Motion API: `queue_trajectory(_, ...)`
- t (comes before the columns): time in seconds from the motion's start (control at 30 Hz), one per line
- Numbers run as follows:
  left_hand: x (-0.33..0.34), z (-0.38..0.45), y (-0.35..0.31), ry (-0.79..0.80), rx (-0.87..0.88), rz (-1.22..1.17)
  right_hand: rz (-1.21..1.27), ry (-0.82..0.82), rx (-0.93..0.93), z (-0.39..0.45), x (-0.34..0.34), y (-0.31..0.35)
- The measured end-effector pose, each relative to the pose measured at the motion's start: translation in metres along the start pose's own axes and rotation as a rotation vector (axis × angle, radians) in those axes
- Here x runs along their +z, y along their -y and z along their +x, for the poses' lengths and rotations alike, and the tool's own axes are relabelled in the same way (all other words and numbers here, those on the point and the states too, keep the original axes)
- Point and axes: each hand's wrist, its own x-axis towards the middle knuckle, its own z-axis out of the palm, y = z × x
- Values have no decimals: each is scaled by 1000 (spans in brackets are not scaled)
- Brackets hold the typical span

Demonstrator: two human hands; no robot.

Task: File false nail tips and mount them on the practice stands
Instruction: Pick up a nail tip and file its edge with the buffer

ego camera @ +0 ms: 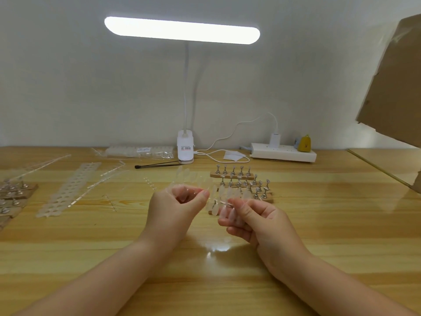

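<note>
Both hands hover over the middle of the wooden table (319,224). My left hand (180,204) pinches one end of a clear plastic strip of false nail tips (218,199). My right hand (252,220) pinches the other end, with several translucent tips hanging between the fingers. Just behind the hands stand the practice stands (241,181): small metal holders on wooden bases, in a few rows. More stands (13,197) lie at the far left edge.
An emptied white tip strip (68,190) and clear plastic sprues lie at the left. A bag of tips (139,151), a clip lamp (185,149), a black stick (157,165) and a power strip (283,152) line the wall. A cardboard box (396,87) overhangs the right.
</note>
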Motion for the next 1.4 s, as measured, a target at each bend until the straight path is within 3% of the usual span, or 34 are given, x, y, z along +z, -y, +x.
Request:
queue_trajectory(0.13, -3, 1, 0, -128, 633, 483, -36, 50, -25, -3, 4, -2)
queue_trajectory(0.3, -6, -2, -1, -192, 943, 763, -46, 54, -34, -4, 5, -1)
queue_trajectory(0.43, -7, -2, 1, -168, 1003, 880, -54, 84, -37, -6, 7, -1)
queue_trajectory(0.5, -6, -2, 0, -142, 898, 842, -49, 80, -38, -6, 6, 0)
queue_trajectory(0.67, -1, 2, -6, -40, 170, 212, 11, 49, -22, -2, 2, 3)
queue_trajectory(0.83, -1, 5, -9, 119, -198, -176, 82, 42, 2, 2, -3, 7)
queue_trajectory(0.97, -6, 9, -15, 398, -465, -540, 176, 97, 38, 3, -5, 10)
queue_trajectory(1.13, -6, 8, -14, 479, -637, -729, 210, 181, 84, 2, -4, 10)
queue_trajectory(1.4, -6, 7, -10, 516, -632, -812, 236, 204, 97, 1, -2, 11)
